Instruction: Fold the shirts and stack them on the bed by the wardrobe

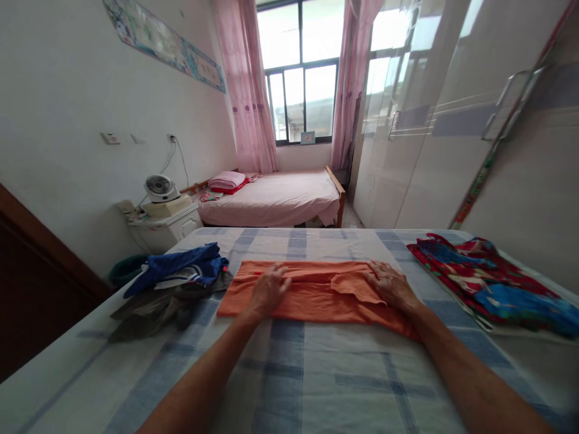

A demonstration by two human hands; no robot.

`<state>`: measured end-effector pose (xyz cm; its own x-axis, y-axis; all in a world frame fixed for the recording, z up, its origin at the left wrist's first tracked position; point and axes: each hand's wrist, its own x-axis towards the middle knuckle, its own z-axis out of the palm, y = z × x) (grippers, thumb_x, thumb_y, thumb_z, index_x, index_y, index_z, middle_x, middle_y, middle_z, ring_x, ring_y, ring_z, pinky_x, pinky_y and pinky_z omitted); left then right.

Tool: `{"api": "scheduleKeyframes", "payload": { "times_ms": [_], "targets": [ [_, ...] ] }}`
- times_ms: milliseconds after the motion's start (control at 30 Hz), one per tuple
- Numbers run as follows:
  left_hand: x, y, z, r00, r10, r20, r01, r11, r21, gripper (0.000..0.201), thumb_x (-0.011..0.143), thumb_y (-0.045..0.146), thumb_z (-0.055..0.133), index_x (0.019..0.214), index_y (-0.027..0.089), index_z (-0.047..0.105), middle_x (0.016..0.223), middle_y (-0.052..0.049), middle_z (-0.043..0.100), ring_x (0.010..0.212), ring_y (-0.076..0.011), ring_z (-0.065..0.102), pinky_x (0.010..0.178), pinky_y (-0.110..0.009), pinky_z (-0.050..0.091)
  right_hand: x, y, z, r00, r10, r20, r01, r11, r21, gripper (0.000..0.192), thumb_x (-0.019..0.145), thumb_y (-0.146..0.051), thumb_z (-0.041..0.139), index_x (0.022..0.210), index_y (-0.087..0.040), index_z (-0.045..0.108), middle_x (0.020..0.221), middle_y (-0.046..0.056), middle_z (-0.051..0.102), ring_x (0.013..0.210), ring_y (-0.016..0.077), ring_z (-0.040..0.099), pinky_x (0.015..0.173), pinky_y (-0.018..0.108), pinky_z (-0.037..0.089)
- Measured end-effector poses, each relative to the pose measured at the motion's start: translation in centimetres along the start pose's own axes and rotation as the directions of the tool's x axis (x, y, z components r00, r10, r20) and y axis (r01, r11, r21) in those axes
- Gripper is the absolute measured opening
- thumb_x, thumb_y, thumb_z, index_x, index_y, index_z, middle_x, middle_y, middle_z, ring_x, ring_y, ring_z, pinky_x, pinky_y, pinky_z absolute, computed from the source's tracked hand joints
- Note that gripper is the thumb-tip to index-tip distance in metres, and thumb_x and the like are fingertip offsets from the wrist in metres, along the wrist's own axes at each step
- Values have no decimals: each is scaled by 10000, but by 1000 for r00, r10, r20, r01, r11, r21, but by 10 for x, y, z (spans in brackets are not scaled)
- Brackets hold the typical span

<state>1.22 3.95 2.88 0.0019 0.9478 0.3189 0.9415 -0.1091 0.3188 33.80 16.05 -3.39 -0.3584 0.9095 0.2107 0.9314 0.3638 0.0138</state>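
Both forearms over checked bedsheet, left hand and right hand flat, grip wide, on orange garment.

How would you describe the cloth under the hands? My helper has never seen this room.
On the near bed with the blue-checked sheet, it is the orange cloth lying flat in the middle, under the left hand and right hand. The pile to its left is blue and grey, the cloth to its right red-and-blue patterned; only this one is plain orange.

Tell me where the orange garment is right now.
In the head view the orange garment lies flat on the checked bed sheet, centre, under both the left hand and right hand, between the blue clothes pile and the red floral cloth.
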Motion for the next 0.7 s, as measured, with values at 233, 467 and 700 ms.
{"api": "scheduleKeyframes", "payload": {
  "times_ms": [233, 467, 700],
  "targets": [
    [-9, -70, -22, 848, -509, -147, 526, 776, 347, 434, 852, 424, 405, 1006, 92, 639, 1066, -192, 595, 1023, -303, 554, 857, -368, 434, 1, 2, 0, 1000, 2, -1, -2, 1000, 28, 520, 901, -426, 263, 1285, -173, 505, 1405, 103, 418, 1320, 253, 326, 1050, 445, 284],
    [-5, -66, -20, 823, -555, -121, 557, 748, 360, 549, 809, 522, 489, 1067, 47, 587, 1064, -217, 577, 1011, -305, 563, 809, -348, 452, 1, -1, -1, 999, 37, 12, -37, 999, -26, 536, 903, -405, 270, 1331, -135, 448, 1409, 104, 411, 1322, 239, 323, 1060, 422, 271],
    [-8, -72, -29, 812, -574, -107, 574, 751, 327, 536, 802, 509, 493, 1085, 58, 566, 1071, -226, 594, 953, -316, 608, 754, -360, 475, 2, -3, -1, 997, 79, 8, -79, 997, -14, 540, 903, -429, 280, 1331, -148, 452, 1413, 82, 409, 1319, 237, 327, 1065, 406, 267]
  ]
}}
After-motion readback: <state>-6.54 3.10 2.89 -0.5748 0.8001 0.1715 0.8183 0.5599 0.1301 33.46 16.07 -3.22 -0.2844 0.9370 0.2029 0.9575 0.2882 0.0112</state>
